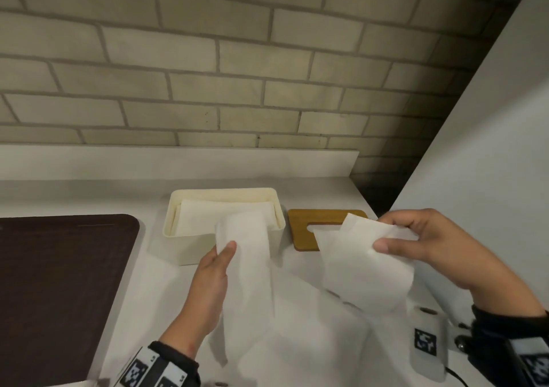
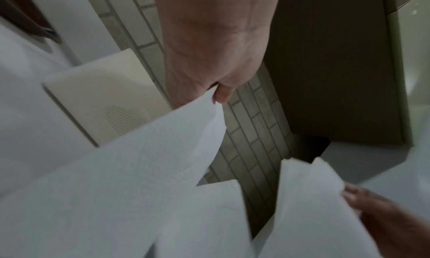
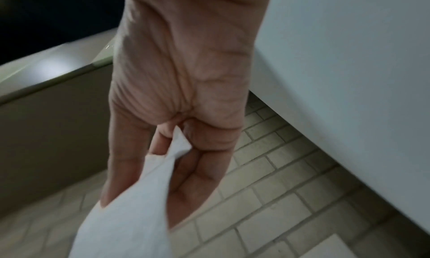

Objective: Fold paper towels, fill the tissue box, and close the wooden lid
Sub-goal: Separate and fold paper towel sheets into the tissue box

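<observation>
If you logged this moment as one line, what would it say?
left hand: holds paper towel | right hand: pinches its other end | box: open, partly filled | lid: off, beside box

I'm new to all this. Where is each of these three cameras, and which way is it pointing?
Head: worn on the head, looking down at the counter, tissue box and wooden lid; both hands show, left hand, right hand.
Left wrist: looks along the left hand at the paper towel it pinches; the right hand's fingertips show too.
Right wrist: looks along the right hand at the towel it pinches; brick wall behind.
Shared: all three see the towel and the wall.
</observation>
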`<state>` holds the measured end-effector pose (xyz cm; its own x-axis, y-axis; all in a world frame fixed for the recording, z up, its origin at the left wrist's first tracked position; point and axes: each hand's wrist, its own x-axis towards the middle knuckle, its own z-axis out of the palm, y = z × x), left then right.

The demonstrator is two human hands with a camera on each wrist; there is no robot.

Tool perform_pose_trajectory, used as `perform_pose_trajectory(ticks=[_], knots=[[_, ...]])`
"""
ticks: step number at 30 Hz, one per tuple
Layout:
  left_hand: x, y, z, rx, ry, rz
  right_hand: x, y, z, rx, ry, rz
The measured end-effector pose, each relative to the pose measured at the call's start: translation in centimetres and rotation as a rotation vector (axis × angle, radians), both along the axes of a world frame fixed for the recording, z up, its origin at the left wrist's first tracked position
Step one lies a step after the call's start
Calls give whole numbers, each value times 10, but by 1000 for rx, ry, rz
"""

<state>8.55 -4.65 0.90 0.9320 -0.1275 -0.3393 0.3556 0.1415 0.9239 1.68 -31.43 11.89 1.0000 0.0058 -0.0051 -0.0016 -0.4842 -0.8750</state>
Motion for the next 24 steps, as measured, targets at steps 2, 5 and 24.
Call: perform_pose_trajectory(ticks=[2, 5, 24], knots=[[-1, -5, -2, -5, 12, -16, 0, 5, 8, 73, -42, 17], [-3, -13, 2, 25, -29, -28, 5, 6, 15, 42, -104, 66], [-19, -23, 52, -293, -112, -192, 45, 56, 6, 52, -46, -16]])
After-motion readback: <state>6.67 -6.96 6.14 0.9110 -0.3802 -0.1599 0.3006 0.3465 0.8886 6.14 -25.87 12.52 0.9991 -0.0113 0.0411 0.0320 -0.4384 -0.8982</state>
